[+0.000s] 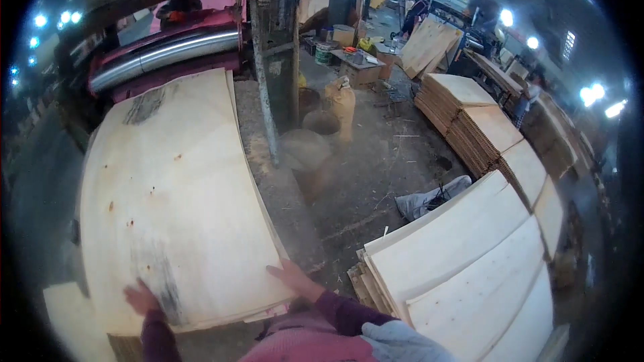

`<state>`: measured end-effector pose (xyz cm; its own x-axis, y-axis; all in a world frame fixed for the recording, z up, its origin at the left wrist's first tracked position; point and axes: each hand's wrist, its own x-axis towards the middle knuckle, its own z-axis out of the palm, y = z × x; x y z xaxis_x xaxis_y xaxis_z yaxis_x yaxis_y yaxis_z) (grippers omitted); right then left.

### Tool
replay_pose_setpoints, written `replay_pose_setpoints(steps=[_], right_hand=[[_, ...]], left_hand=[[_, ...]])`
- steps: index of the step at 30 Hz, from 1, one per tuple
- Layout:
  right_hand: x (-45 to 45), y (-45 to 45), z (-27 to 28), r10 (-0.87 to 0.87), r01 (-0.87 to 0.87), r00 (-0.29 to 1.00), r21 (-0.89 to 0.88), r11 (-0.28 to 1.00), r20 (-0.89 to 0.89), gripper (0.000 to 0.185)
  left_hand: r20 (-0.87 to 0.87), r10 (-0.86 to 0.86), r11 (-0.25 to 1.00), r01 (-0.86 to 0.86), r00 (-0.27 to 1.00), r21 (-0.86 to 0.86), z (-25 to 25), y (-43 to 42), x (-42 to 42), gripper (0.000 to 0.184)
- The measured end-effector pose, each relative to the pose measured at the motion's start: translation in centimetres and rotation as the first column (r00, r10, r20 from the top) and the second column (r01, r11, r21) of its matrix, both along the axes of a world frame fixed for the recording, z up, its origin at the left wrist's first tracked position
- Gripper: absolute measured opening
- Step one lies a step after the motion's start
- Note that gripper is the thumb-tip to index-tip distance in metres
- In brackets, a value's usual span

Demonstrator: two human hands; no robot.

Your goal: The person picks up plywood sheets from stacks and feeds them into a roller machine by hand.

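A stack of pale wood veneer sheets [194, 194] lies before me on the left, with dark streaks and small knots on the top sheet. My left hand [141, 297] rests on the sheet's near left part, fingers spread, beside a dark streak. At the right edge of the same stack is my right hand [294, 277], its fingers extended over the sheet's edge near the front corner. Neither hand has anything visible in it. The far end of the stack reaches close to a machine with a shiny metal roller [168, 52].
More veneer piles [463, 255] stand at the right, with a corrugated-edged stack [463, 127] behind. A metal post [263, 67] rises beyond the sheets. Sacks [342, 107], a grey bag [429, 198] and a cluttered small table [359, 60] are on the floor. A person [528, 97] is far right.
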<state>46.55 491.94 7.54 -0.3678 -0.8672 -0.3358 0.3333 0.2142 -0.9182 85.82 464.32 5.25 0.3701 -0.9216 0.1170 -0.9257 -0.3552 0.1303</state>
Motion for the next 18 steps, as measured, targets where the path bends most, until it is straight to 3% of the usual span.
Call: replay_pose_setpoints(steps=[6,12,15,18], right_hand=[[0.0,0.0,-0.1,0.004,-0.005,1.000,-0.035,0.999,-0.019,0.039],[0.0,-0.2,-0.9,0.019,-0.019,0.996,-0.002,1.000,0.088,0.042],[-0.1,0.1,1.3,0.033,-0.032,0.999,0.074,0.997,-0.006,0.041],[0.0,0.2,0.9,0.020,-0.021,0.999,0.015,1.000,0.029,0.039]], left_hand=[[-0.019,0.023,1.000,-0.023,1.000,-0.008,0.7,0.4,-0.6,0.078],[-0.010,0.010,1.000,-0.010,1.000,-0.011,0.5,0.5,-0.3,0.078],[-0.001,0.011,0.999,-0.011,1.000,-0.048,-0.6,-0.1,0.1,0.078],[0.019,0.015,0.998,-0.014,1.000,-0.061,-0.6,0.1,0.0,0.077]])
